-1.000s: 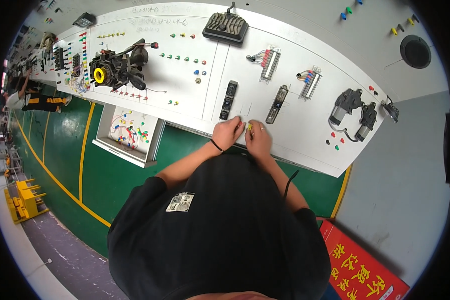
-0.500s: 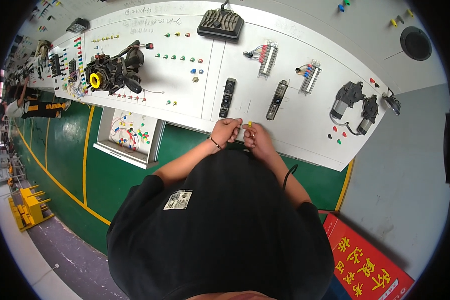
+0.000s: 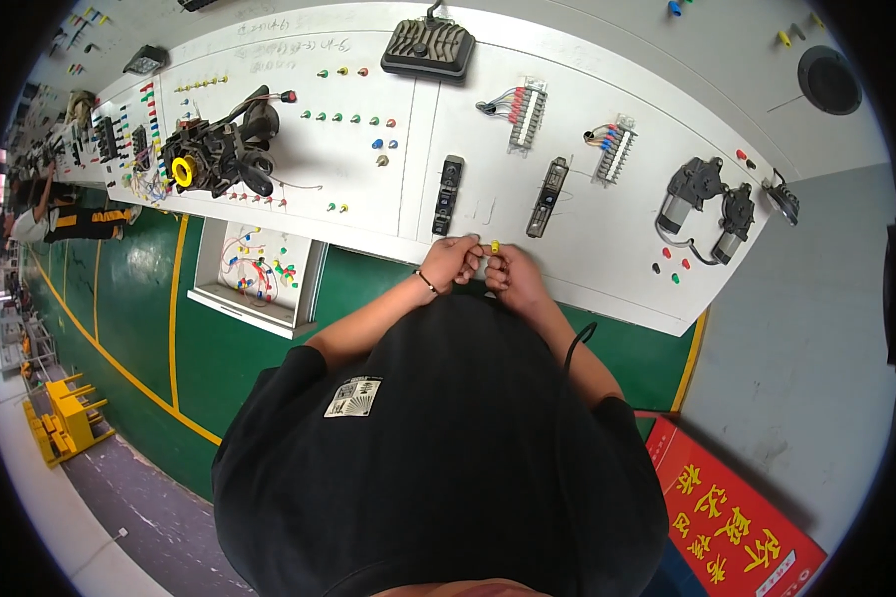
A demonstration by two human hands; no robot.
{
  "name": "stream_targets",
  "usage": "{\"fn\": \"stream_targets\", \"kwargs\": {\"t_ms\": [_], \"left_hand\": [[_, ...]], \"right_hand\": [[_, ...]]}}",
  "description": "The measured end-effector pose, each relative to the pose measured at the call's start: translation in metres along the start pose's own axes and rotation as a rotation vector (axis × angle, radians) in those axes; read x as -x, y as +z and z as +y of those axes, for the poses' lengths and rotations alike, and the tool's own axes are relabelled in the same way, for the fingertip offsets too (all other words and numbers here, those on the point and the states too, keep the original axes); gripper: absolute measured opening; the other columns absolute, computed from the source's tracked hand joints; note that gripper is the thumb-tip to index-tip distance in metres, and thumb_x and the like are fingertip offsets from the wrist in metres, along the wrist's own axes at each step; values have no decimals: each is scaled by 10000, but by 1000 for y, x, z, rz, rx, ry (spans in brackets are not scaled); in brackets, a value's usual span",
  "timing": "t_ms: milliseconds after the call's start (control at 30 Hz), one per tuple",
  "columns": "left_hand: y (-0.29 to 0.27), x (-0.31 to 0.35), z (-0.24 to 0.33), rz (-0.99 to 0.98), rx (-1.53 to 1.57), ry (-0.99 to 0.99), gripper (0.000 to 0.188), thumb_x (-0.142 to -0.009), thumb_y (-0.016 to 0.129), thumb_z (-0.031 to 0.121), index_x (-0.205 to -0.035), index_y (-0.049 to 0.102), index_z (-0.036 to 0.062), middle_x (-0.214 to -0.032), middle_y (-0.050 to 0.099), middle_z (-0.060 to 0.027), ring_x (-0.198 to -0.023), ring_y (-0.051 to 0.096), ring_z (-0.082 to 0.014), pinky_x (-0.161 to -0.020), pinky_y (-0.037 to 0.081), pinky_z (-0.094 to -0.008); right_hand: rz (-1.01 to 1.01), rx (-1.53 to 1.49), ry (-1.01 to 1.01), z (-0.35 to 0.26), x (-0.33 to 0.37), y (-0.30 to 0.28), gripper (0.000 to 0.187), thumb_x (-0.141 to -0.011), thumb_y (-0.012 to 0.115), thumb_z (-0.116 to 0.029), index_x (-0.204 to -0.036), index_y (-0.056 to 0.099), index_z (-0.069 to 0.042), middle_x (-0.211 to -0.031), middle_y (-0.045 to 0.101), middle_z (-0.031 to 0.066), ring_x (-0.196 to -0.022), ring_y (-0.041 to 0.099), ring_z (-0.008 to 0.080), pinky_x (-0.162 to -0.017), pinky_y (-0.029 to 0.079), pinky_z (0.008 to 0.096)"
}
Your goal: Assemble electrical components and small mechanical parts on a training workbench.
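Apparently, a small yellow piece (image 3: pixel 495 247) sat over the near edge of the white panel (image 3: pixel 587 269), its lower end pinched between the fingertips of the right hand (image 3: pixel 514 274). Just beside it, the left hand (image 3: pixel 452 262) had its fingers curled; I could not tell whether they were closed on anything. Held only by fingertips, so small a piece could slip if the pinch loosened or the hands bumped, and might drop off the panel. Beyond lay a black switch strip (image 3: pixel 448 195) and a second strip (image 3: pixel 547 197), then a wired terminal block (image 3: pixel 527 116).
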State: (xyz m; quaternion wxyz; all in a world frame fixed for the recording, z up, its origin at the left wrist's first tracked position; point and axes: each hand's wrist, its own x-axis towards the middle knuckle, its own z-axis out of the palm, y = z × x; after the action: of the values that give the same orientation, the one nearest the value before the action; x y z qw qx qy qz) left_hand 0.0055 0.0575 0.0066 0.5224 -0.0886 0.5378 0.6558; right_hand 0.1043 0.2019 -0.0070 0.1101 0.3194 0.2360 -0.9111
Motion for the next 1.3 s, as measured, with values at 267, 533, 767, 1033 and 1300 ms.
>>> {"fn": "stream_targets", "kwargs": {"t_ms": [267,533,767,1033,1300], "left_hand": [[-3,4,8,2,133,-149,341,-1018,520,338,-854,604,52,-609,549,-43,-416,422,-128,-388,275,-266],[-5,-3,3,-82,219,-159,283,-1014,507,262,-862,606,45,-621,533,-26,-423,383,-129,-410,290,-263],[-4,-2,1,-65,48,-79,312,-1009,514,313,-856,597,55,-590,505,-16,-444,405,-129,-414,292,-263],[0,9,9,-27,122,-134,335,-1006,572,357,-866,599,54,-594,511,-14,-444,413,-118,-407,281,-258],[-10,1,2,-136,268,-193,304,-1005,590,338,-872,605,66,-592,510,-7,-445,404,-111,-415,283,-253]], "right_hand": [[114,-144,82,-1,4,0,227,-998,555,-273,-926,545,-58,-689,450,-13,-516,361,87,-444,289,233],[155,-50,14,2,3,6,266,-1002,521,-289,-971,575,-30,-688,433,-6,-525,361,93,-457,287,240],[111,-36,32,0,4,7,301,-1012,535,-335,-933,547,-46,-673,419,-17,-508,345,87,-449,271,238],[129,-53,69,-4,9,13,300,-1015,534,-345,-904,536,-67,-657,398,-28,-502,337,79,-438,267,235],[170,-79,78,-4,10,17,299,-1012,550,-331,-879,516,-65,-658,387,-30,-509,328,79,-439,261,234]]}}
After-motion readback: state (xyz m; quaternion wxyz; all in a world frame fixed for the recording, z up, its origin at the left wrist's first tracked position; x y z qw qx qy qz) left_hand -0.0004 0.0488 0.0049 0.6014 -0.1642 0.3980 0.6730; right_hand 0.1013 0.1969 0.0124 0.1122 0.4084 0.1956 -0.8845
